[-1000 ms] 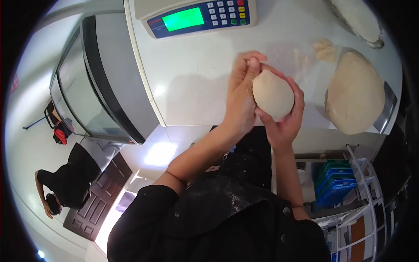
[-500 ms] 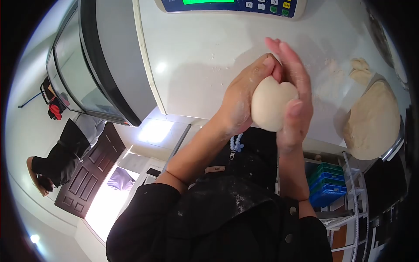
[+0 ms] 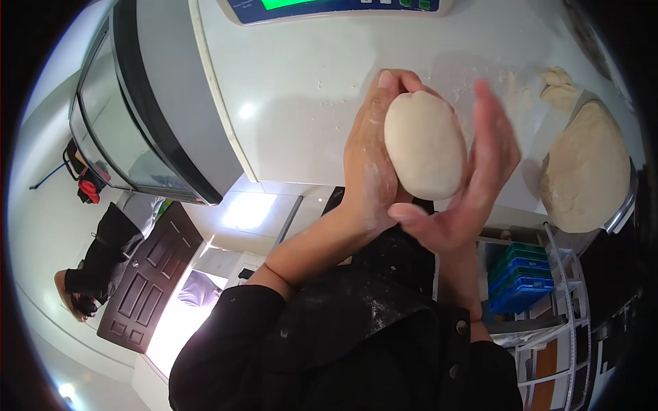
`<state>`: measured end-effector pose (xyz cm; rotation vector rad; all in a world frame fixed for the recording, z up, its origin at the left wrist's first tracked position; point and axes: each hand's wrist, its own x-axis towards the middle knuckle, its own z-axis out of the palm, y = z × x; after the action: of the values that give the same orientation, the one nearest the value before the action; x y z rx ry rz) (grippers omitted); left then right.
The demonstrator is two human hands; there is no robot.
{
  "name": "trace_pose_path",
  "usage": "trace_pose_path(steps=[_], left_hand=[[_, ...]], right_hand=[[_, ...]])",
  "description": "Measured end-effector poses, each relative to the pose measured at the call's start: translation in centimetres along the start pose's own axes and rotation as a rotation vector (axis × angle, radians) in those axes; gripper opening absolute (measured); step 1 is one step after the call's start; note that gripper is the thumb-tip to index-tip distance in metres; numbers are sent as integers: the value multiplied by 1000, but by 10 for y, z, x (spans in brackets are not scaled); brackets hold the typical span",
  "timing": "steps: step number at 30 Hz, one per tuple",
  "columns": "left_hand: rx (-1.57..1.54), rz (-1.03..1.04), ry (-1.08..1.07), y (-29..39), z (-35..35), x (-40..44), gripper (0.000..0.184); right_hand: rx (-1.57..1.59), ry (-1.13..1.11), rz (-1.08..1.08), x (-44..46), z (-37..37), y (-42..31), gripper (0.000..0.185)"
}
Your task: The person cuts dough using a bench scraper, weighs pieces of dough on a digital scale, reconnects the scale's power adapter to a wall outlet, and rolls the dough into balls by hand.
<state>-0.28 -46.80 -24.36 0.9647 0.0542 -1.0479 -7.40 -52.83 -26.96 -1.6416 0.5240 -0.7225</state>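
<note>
A smooth, pale oval piece of dough [image 3: 426, 145] is held above the near edge of the white table [image 3: 288, 123]. My left hand [image 3: 370, 154] cups it from the left, its fingers wrapped round behind the top. To the right, my right hand [image 3: 480, 185] is spread, with thumb and fingers apart beside the dough; its palm is close to the lower right side, and whether it touches cannot be made out. Further right lies a large mass of dough [image 3: 588, 171], with small dough scraps [image 3: 560, 88] above it.
A scale [image 3: 336, 9] with a green display stands at the table's far side. Flour specks dot the tabletop. Blue and green boxes [image 3: 522, 281] sit on a rack below right. A glass-fronted cabinet [image 3: 113, 116] is at left, and another person [image 3: 103, 253] stands beyond.
My right hand has opened away from the dough, where it was pressed against it before. The dough has turned and now looks longer, less notched. The view has shifted.
</note>
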Motion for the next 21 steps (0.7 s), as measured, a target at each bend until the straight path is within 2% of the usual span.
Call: trace_pose_path(steps=[2, 3, 5, 7, 8, 10, 12, 13, 17, 18, 21], left_hand=[[-2, -57, 40, 1, 11, -1, 51], [-9, -61, 42, -3, 12, -1, 51], [219, 127, -73, -17, 17, -1, 53], [458, 319, -188, -23, 17, 0, 56], [475, 379, -84, -20, 13, 4, 56], [417, 462, 58, -3, -1, 15, 51], [441, 440, 168, 13, -21, 16, 56], [441, 439, 173, 15, -26, 14, 56], [403, 448, 137, 16, -42, 10, 46], [400, 447, 139, 16, -41, 9, 46], [488, 474, 148, 20, -36, 8, 43]], right_hand=[[-161, -97, -150, -10, -12, 2, 92], [-101, -18, -107, -13, -17, 1, 91], [-33, 59, -67, -16, -28, -2, 91], [319, 397, 378, -15, -37, -6, 79], [323, 396, 379, -13, -42, -5, 79], [-41, 318, 280, -8, -54, -3, 71], [-403, 228, 176, -5, -63, 0, 62], [-401, 223, 178, -5, -65, 3, 62], [-821, -216, -52, -5, -67, 15, 62], [-823, -219, -52, -5, -67, 13, 62], [-464, 29, 131, -4, -60, 6, 62]])
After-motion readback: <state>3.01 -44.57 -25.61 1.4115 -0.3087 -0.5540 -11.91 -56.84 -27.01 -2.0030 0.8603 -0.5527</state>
